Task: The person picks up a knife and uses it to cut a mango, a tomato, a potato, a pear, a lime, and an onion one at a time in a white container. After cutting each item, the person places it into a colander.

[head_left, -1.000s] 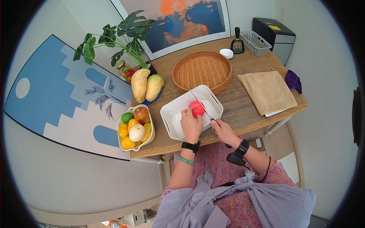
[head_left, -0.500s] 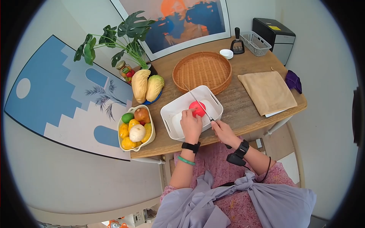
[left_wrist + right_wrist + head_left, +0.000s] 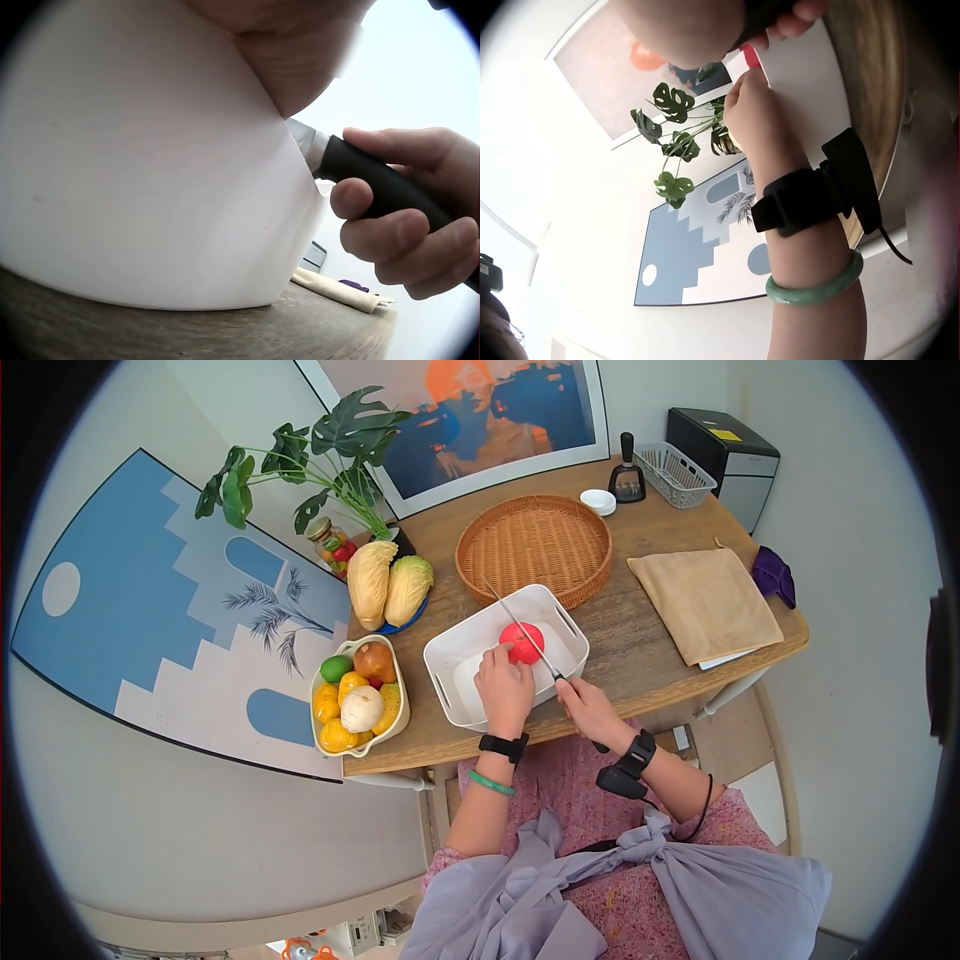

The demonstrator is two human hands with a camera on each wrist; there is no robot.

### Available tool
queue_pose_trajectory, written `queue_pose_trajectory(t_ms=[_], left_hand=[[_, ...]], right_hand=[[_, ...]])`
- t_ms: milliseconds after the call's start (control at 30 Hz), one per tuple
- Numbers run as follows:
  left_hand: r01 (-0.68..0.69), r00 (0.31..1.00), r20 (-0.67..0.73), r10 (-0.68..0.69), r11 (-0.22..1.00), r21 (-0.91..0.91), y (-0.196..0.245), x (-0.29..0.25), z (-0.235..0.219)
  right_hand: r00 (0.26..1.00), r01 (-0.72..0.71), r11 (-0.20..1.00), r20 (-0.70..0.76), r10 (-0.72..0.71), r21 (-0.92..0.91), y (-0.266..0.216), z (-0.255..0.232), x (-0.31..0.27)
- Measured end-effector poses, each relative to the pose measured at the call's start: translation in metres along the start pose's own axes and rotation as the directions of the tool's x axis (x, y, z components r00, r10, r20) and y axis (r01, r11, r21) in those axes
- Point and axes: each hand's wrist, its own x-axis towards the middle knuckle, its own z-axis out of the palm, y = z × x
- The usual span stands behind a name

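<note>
Inside a white plastic bin [image 3: 448, 663] near the table's front edge sits a smooth, round, bright-red thing [image 3: 523, 652], tomato-like in shape. My left hand [image 3: 504, 688] reaches over the near rim and holds it by its near left side, fingers bent. With my right hand [image 3: 588, 708] I grip the black handle of a knife [image 3: 386, 180], the thumb lying along its top. The long blade slants across the red thing, its tip pointing up and left past the far rim. In the left wrist view the bin's wall hides the red thing.
Left of the bin stands a cream basket [image 3: 403, 705] of fruit and vegetables. Behind are two cabbages [image 3: 388, 588] on a blue plate and a round wicker tray [image 3: 535, 545]. A folded beige cloth [image 3: 705, 600] lies to the right.
</note>
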Motion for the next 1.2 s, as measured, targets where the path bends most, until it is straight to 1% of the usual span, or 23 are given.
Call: queue_pose_trajectory(t_ms=[67,133,200,267,333,367,433,467,533,633,733,800,833,900,933,1000,1067,1133,1200], left_hand=[[0.001,1.000,0.003,-0.001,1.000,-0.002,0.003,0.000,-0.002],[0.061,0.994,0.089,-0.060,0.998,-0.013,0.004,0.001,-0.004],[0.059,0.995,0.088,-0.057,0.998,-0.018,0.002,0.001,-0.004],[0.055,0.994,0.092,-0.052,0.998,-0.026,0.002,0.000,-0.003],[0.005,0.999,0.035,-0.005,1.000,0.015,0.002,-0.001,-0.003],[0.004,0.999,0.033,-0.004,1.000,0.016,0.000,0.000,-0.002],[-0.109,0.991,-0.072,0.109,0.994,0.003,-0.002,0.000,0.000],[-0.109,0.991,-0.073,0.109,0.994,0.003,-0.003,0.000,0.000],[-0.070,0.997,-0.030,0.069,0.997,-0.039,-0.002,0.001,0.000],[-0.042,0.999,-0.008,0.041,0.999,-0.032,-0.001,0.000,-0.001],[-0.023,0.999,0.029,0.024,0.999,-0.034,-0.002,-0.001,-0.001],[-0.017,0.999,0.028,0.018,0.999,-0.033,-0.003,-0.001,-0.001],[-0.008,1.000,0.023,0.008,1.000,-0.028,-0.003,-0.001,-0.001],[-0.014,1.000,0.019,0.014,0.999,-0.030,-0.004,-0.001,0.000],[-0.019,1.000,0.008,0.019,0.999,-0.026,-0.003,-0.001,0.000],[-0.015,1.000,0.014,0.015,1.000,-0.021,-0.004,-0.001,0.001],[-0.009,1.000,0.017,0.009,1.000,-0.016,-0.004,-0.001,0.001],[-0.010,1.000,0.015,0.010,1.000,-0.017,-0.002,-0.001,-0.001],[0.001,1.000,0.012,-0.001,1.000,-0.015,0.000,-0.001,-0.001]], right_hand=[[1.000,-0.002,1.000,-0.007,0.002,-0.012,0.004,-0.001,0.001],[1.000,0.003,1.000,-0.008,-0.003,-0.025,0.002,-0.001,0.002],[0.999,-0.037,0.999,-0.007,0.037,0.009,-0.004,-0.001,0.000],[1.000,-0.027,1.000,0.000,0.027,0.000,-0.003,-0.001,0.000],[1.000,-0.014,1.000,0.006,0.014,-0.005,-0.002,-0.002,0.000],[1.000,-0.016,1.000,0.002,0.016,-0.010,-0.001,-0.002,0.001],[1.000,-0.018,1.000,0.001,0.018,-0.015,-0.001,-0.001,0.001],[1.000,-0.017,1.000,0.000,0.017,-0.011,-0.001,0.000,0.001],[1.000,-0.019,1.000,-0.004,0.019,-0.007,0.000,-0.001,0.001],[1.000,-0.005,1.000,0.013,0.006,-0.030,-0.002,-0.002,0.001],[1.000,0.010,1.000,-0.015,-0.010,-0.012,-0.008,-0.005,-0.001],[0.999,0.034,0.999,-0.014,-0.034,0.000,-0.017,-0.012,-0.002],[0.999,0.029,1.000,-0.021,-0.029,-0.003,-0.020,-0.017,-0.002],[0.992,0.097,0.995,-0.085,-0.097,-0.009,-0.025,-0.030,0.003],[0.992,0.094,0.995,-0.087,-0.095,-0.013,-0.025,-0.040,0.009],[0.965,0.142,0.984,-0.204,-0.163,-0.110,-0.022,-0.070,0.022],[0.952,0.075,0.978,-0.279,-0.129,-0.195,-0.017,-0.106,0.035],[0.881,0.122,0.920,-0.386,-0.272,-0.371,-0.024,-0.139,0.036],[0.859,-0.014,0.848,-0.441,-0.261,-0.529,0.002,-0.177,0.052]])
